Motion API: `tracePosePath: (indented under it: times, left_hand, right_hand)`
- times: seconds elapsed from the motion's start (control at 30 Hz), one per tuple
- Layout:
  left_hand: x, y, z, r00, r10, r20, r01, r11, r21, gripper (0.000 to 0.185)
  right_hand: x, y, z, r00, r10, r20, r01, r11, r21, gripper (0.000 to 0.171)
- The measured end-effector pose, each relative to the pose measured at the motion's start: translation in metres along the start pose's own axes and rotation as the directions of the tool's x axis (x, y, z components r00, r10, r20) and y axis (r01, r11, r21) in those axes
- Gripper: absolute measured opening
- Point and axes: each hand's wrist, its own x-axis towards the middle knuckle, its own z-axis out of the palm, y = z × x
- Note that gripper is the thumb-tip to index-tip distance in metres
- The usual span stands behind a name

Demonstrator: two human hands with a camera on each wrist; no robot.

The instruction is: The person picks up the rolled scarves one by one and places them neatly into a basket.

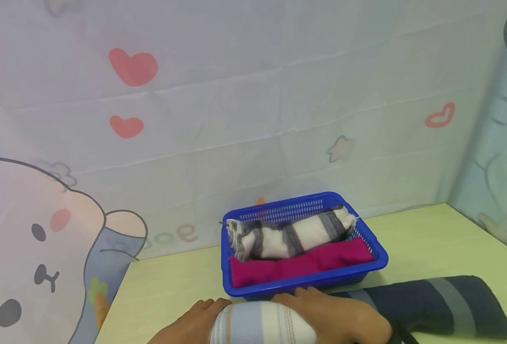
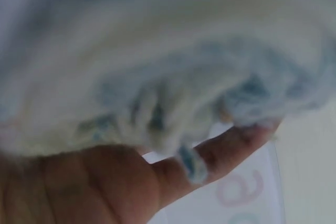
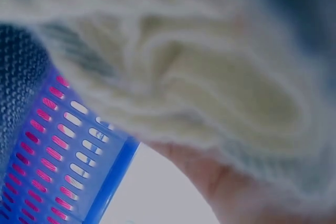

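At the near edge of the pale wooden table point(image 1: 429, 239), the person had both hands on a rolled towel of light blue and white stripes with thin orange lines point(image 1: 259, 324). The left hand point(image 1: 193, 322) cupped the roll's left end, fingers bent round it; from the left wrist camera the fingers point(image 2: 231, 145) showed underneath the fluffy fabric, its fringe hanging over them. The right hand point(image 1: 335, 315) lay over the right end of the same roll, fingers curved on top of the cloth, so both hands were grasping it rather than lying loose. The right wrist view was mostly blurred cream and grey fabric, with the palm just below it.

The roll sat on the table right in front of a blue slotted plastic basket point(image 1: 380, 260), very near its front wall. Inside the basket lay a magenta rolled towel point(image 1: 300, 265) along the front, and behind it, resting partly on top, a grey-and-white striped rolled towel point(image 1: 292, 234). To the right of the hands, a dark navy towel with lighter grey-blue bands point(image 1: 442, 303) stretched flat across the table, its left end beside the right hand.

Behind the table hung a pale cartoon-printed cloth backdrop with red hearts point(image 1: 133, 67).
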Motion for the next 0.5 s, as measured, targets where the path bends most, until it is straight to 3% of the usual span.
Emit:
tracePosePath:
  times: [0.2,0.5]
  left_hand:
    - [-0.011,0.033,-0.019,0.999,-0.032,-0.010,0.032,0.999,0.000,0.081]
    - [-0.014,0.041,-0.023,0.999,0.009,-0.042,-0.008,1.000,0.028,0.084]
  right_hand:
    - [-0.002,-0.001,-0.002,1.000,0.017,-0.002,-0.017,0.999,0.030,0.081]
    - [-0.006,-0.001,-0.005,0.998,-0.047,-0.035,0.047,0.999,-0.003,0.080]
